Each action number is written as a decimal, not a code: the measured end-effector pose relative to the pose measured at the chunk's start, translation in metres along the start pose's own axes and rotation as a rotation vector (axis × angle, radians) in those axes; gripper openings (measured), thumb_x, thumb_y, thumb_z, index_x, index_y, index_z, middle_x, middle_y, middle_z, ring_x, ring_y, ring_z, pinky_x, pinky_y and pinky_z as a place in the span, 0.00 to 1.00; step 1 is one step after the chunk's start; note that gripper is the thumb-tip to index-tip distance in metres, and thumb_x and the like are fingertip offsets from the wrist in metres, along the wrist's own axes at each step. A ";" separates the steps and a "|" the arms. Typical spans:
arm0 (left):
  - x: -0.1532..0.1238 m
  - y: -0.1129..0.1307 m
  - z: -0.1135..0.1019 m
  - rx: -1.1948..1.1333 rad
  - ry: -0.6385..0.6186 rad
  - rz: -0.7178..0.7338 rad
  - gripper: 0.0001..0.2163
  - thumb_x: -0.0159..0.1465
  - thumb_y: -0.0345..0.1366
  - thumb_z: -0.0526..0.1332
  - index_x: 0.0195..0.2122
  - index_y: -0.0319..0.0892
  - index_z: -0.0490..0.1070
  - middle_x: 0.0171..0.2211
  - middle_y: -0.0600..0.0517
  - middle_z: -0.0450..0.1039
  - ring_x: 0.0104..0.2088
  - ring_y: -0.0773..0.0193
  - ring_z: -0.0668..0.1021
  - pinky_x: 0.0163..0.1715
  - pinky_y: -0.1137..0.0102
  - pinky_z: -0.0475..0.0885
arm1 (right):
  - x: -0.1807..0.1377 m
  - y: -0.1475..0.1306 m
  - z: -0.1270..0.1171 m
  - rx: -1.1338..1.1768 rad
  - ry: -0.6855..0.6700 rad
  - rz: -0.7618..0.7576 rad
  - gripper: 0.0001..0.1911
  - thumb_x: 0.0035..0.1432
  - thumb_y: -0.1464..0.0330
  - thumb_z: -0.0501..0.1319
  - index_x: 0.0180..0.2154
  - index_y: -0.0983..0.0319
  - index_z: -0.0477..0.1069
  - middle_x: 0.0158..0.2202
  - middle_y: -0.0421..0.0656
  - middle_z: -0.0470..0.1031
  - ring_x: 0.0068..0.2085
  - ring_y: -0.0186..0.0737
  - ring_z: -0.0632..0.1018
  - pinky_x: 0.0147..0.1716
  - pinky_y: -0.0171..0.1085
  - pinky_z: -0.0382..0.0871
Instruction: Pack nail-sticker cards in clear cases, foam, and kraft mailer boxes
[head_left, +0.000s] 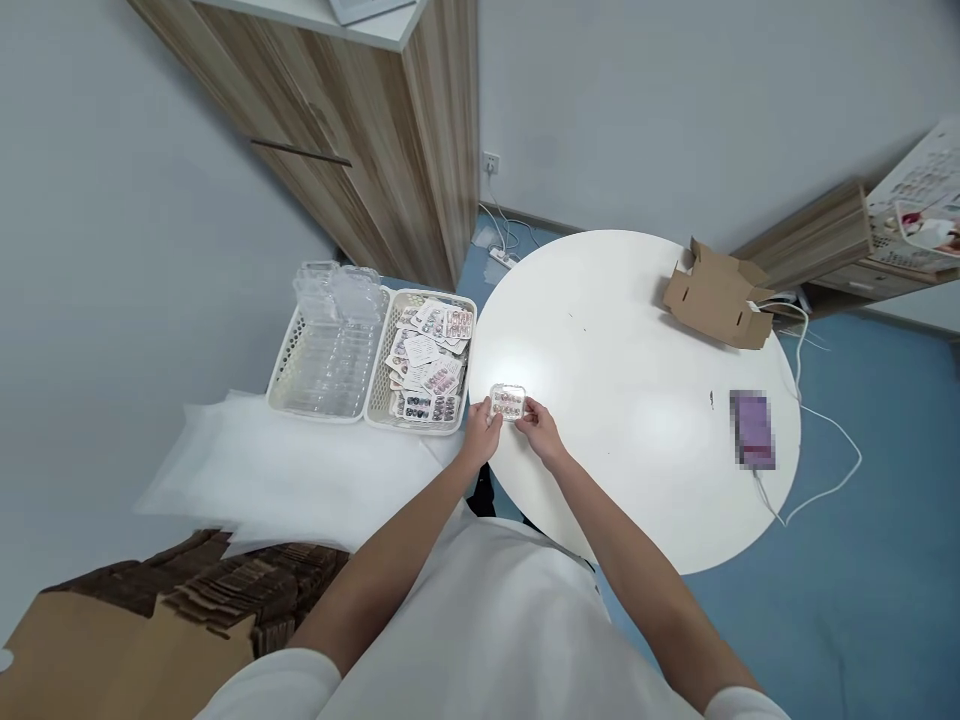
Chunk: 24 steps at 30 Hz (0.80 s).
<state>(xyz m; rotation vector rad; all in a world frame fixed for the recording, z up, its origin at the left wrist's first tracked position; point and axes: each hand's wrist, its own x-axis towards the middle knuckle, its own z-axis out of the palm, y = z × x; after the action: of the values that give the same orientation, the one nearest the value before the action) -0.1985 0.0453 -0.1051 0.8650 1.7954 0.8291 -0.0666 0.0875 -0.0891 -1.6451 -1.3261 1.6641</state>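
A small clear plastic case [508, 401] with rows of press-on nails in it is held level over the near left edge of the round white table [600, 300]. My left hand [481, 433] grips its left side, and my right hand [541, 430] has its fingers closed on the right side. Just left of my hands stands a white basket [416, 425] filled with cards of press-on nails [435, 360]. Beside it, another white basket [281, 385] carries stacked clear plastic cases [334, 350].
An unfolded brown cardboard box [716, 295] lies at the table's far right, with a pixelated purple object [753, 430] and white cable [832, 492] nearer. White sheets [292, 470] and folded cardboard [247, 590] are at lower left. A wooden cabinet [360, 120] stands behind the baskets.
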 end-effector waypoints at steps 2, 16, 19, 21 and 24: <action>0.004 -0.002 0.001 -0.012 -0.014 0.011 0.24 0.58 0.39 0.52 0.56 0.42 0.53 0.49 0.45 0.54 0.51 0.58 0.63 0.50 0.66 0.59 | 0.003 -0.002 0.002 -0.031 -0.004 -0.028 0.26 0.42 0.66 0.58 0.47 0.59 0.63 0.42 0.42 0.67 0.38 0.38 0.68 0.39 0.39 0.65; -0.001 -0.010 0.010 -0.037 -0.057 0.043 0.32 0.56 0.34 0.54 0.60 0.40 0.40 0.56 0.42 0.46 0.57 0.55 0.54 0.53 0.61 0.54 | 0.001 0.006 0.006 -0.162 0.028 -0.043 0.41 0.41 0.66 0.61 0.57 0.58 0.47 0.49 0.46 0.56 0.44 0.41 0.65 0.41 0.39 0.65; -0.008 -0.007 0.009 -0.073 -0.031 0.030 0.32 0.56 0.34 0.54 0.60 0.41 0.39 0.58 0.43 0.43 0.58 0.55 0.53 0.55 0.61 0.52 | -0.002 0.009 0.005 -0.157 0.010 -0.083 0.42 0.40 0.65 0.61 0.57 0.57 0.46 0.49 0.45 0.55 0.45 0.41 0.65 0.43 0.39 0.65; -0.018 -0.004 0.007 -0.074 0.001 0.017 0.32 0.56 0.34 0.55 0.60 0.41 0.40 0.59 0.43 0.41 0.59 0.55 0.51 0.56 0.61 0.50 | -0.009 0.013 0.003 -0.163 0.029 -0.115 0.40 0.41 0.65 0.60 0.56 0.56 0.47 0.50 0.45 0.54 0.46 0.40 0.65 0.44 0.38 0.64; -0.040 -0.002 0.002 -0.036 0.064 0.020 0.32 0.55 0.36 0.56 0.59 0.40 0.43 0.59 0.43 0.42 0.59 0.54 0.49 0.57 0.60 0.46 | -0.025 0.021 -0.002 -0.168 0.124 -0.160 0.35 0.43 0.65 0.57 0.55 0.57 0.49 0.50 0.46 0.54 0.44 0.39 0.66 0.44 0.39 0.64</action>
<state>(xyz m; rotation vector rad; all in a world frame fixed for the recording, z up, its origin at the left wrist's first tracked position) -0.1849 0.0108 -0.0894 0.8424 1.8243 0.9086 -0.0538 0.0577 -0.0945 -1.6571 -1.5258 1.3699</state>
